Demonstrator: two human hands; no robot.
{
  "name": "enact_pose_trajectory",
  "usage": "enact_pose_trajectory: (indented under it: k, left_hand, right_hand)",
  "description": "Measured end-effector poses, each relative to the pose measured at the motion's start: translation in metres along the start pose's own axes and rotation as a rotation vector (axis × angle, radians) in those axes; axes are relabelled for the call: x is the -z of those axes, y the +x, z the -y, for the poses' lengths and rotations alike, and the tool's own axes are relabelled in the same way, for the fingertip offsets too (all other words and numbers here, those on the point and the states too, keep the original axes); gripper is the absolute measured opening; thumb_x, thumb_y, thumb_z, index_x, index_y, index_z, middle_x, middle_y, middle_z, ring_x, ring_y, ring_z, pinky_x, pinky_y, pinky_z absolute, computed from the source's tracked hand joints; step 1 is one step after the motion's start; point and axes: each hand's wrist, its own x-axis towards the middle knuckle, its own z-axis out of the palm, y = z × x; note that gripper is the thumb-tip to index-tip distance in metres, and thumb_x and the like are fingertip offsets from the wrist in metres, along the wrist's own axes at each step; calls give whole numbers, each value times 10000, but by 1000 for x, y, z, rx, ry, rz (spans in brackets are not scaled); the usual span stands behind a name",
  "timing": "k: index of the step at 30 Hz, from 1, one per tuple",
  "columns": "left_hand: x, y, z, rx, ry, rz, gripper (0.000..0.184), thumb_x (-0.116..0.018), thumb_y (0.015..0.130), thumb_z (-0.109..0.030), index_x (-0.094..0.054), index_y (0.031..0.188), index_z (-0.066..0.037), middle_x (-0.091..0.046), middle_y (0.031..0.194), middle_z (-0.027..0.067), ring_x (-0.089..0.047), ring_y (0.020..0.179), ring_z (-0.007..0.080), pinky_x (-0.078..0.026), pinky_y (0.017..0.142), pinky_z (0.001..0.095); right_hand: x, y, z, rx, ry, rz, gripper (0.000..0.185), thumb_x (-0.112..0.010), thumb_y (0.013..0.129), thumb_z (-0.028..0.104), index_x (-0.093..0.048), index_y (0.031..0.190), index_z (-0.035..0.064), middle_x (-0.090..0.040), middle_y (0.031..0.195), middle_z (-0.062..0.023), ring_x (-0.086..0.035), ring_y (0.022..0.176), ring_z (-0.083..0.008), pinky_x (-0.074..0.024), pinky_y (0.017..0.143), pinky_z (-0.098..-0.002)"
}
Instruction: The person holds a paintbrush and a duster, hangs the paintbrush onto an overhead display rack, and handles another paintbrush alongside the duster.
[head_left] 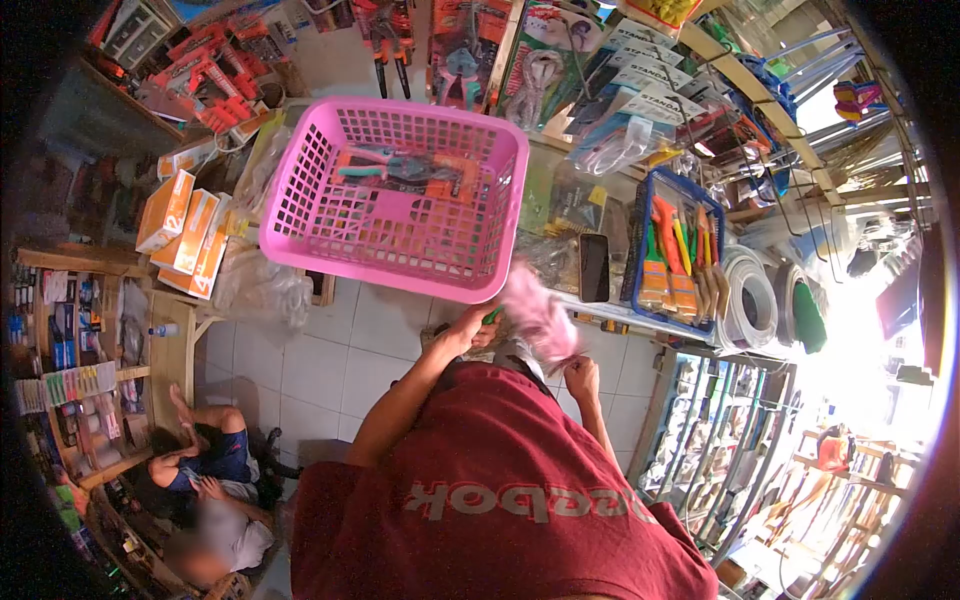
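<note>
My left hand is closed around a small green thing, mostly hidden by the fingers, just below the near rim of a pink plastic basket. In the basket lie pliers with teal handles on orange packaging. My right hand is a fist in front of my maroon shirt, closed at the lower end of a pink-and-white cloth. The cloth is smeared by motion and rises toward the basket's near right corner.
Right of the basket are a phone, a blue tray of paintbrushes and coiled hose. Orange-and-white boxes stand at left. Packaged tools hang behind. A person sits at lower left.
</note>
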Motion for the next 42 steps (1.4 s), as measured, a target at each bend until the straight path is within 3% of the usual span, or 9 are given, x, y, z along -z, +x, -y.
enact_pose_trajectory:
  k: [5,10,17,18,22,29,34,38,42]
  left_hand:
    - [2,4,7,41,-152,64,421,-501,901,-505,-459,785,-102,-256,493,-60,-200,357,50,-138,336,220]
    - [1,17,9,35,-41,-5,429,-473,908,-519,-449,791,-106,-259,496,-65,-206,354,57,-151,340,225]
    - [-4,22,12,-1,67,-147,431,-493,907,-497,-471,776,-87,-268,487,-51,-229,347,73,-174,341,237]
    - [-5,23,14,-3,49,-175,430,-492,908,-497,-477,778,-88,-274,488,-49,-233,348,73,-178,342,236]
    - [-11,23,15,-45,48,-160,403,-444,943,-447,-492,787,-79,-301,513,-41,-243,373,63,-199,357,221]
    - [-16,21,18,-76,110,-209,384,-427,955,-419,-501,819,-68,-320,523,-30,-259,382,65,-219,373,228]
    - [-34,18,13,-76,75,-266,367,-414,960,-394,-528,864,-59,-349,526,-31,-272,392,65,-227,382,226]
    - [-20,23,22,-96,57,-270,383,-400,959,-394,-545,913,-43,-358,529,-35,-288,399,69,-235,391,231]
    - [-39,17,10,-84,103,-288,392,-397,952,-381,-568,928,-29,-347,510,-39,-295,395,69,-232,384,231]
  right_hand:
    - [5,7,14,-78,156,-172,210,-548,724,143,-597,685,-57,-543,617,-277,-615,570,-364,-445,539,-439]
    - [12,16,3,12,-82,26,253,-531,747,187,-620,717,-48,-557,686,-297,-609,661,-412,-446,584,-462]
    - [22,40,-5,172,136,122,220,-535,739,175,-633,732,-22,-586,678,-270,-604,678,-427,-466,604,-461]
    - [30,39,3,179,-98,137,201,-543,727,155,-633,714,-24,-592,672,-260,-612,661,-409,-468,600,-455]
    - [14,57,-12,-1,50,43,214,-550,723,169,-633,723,-28,-598,680,-255,-618,672,-399,-468,601,-442]
    - [35,69,-2,69,-3,393,252,-557,778,216,-669,842,0,-598,809,-300,-606,790,-439,-469,662,-500]
    - [62,69,30,66,356,337,292,-551,754,248,-625,745,-35,-568,721,-291,-606,741,-433,-450,643,-489]
    - [29,76,-12,145,16,324,255,-542,771,211,-632,746,-26,-572,693,-276,-596,672,-414,-460,627,-450]
    - [20,82,-17,60,247,321,260,-562,761,235,-649,769,-10,-602,739,-271,-613,739,-418,-468,653,-473]
